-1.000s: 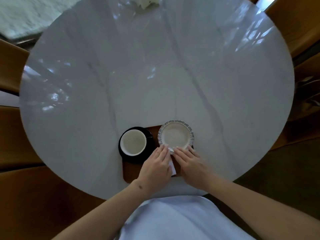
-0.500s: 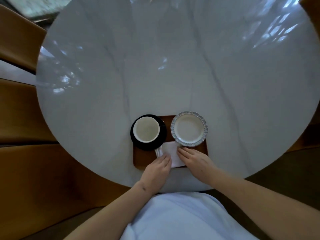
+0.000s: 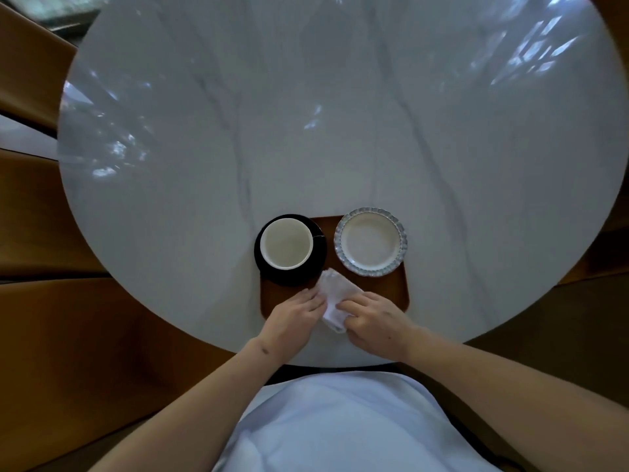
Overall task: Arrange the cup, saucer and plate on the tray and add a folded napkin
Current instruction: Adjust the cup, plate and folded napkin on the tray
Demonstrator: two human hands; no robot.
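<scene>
A brown wooden tray (image 3: 391, 291) lies near the table's front edge. On its left end a white cup (image 3: 286, 243) stands upright on a black saucer (image 3: 295, 276). A small white plate with a blue scalloped rim (image 3: 370, 241) sits on the tray's right end. A white folded napkin (image 3: 335, 296) lies tilted on the tray's front middle, between saucer and plate. My left hand (image 3: 292, 318) holds the napkin's left edge and my right hand (image 3: 377, 320) grips its right and front part. The napkin's near corner is partly hidden by my fingers.
The tray rests on a round white marble table (image 3: 306, 131). Brown wooden chairs (image 3: 30, 206) surround the table on the left and right. My light blue shirt (image 3: 340, 424) fills the bottom of the view.
The napkin, pressed flat under both hands before, is now turned at an angle and more exposed. Both hands have slid back toward me along its sides. The head view shifted down.
</scene>
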